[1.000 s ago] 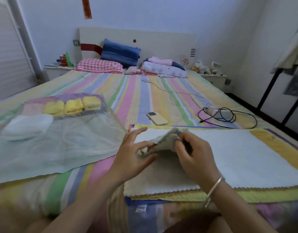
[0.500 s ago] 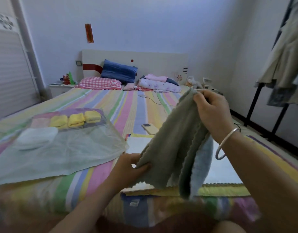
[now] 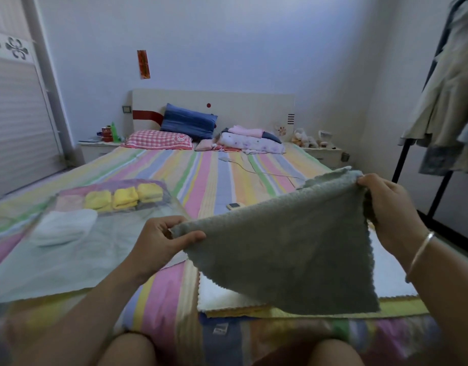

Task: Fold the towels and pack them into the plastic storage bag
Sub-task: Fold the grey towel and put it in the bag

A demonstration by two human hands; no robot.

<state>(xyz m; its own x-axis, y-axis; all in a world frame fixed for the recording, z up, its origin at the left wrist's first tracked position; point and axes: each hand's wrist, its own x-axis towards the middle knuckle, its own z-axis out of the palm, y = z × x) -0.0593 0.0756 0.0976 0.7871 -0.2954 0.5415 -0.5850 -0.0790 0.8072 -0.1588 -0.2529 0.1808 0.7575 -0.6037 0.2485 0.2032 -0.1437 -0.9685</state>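
Note:
A grey-green towel (image 3: 288,249) hangs spread in the air above the bed's near edge. My left hand (image 3: 159,244) pinches its left corner and my right hand (image 3: 388,210) pinches its upper right corner. Under it lie a white towel (image 3: 225,294) and a yellow one (image 3: 402,307), flat on the bed. To the left lies the clear plastic storage bag (image 3: 77,249), holding three folded yellow towels (image 3: 124,198), a pink one (image 3: 69,202) and a white one (image 3: 61,228).
The striped bed (image 3: 209,178) carries a phone (image 3: 234,206), a white cable (image 3: 256,170), pillows (image 3: 159,140) and folded bedding (image 3: 251,141) near the headboard. A clothes rack with hanging garments (image 3: 444,101) stands at the right. My knees are at the bottom edge.
The grey-green towel went from bunched on the bed to lifted. It now hangs unfolded between both hands, which have moved apart.

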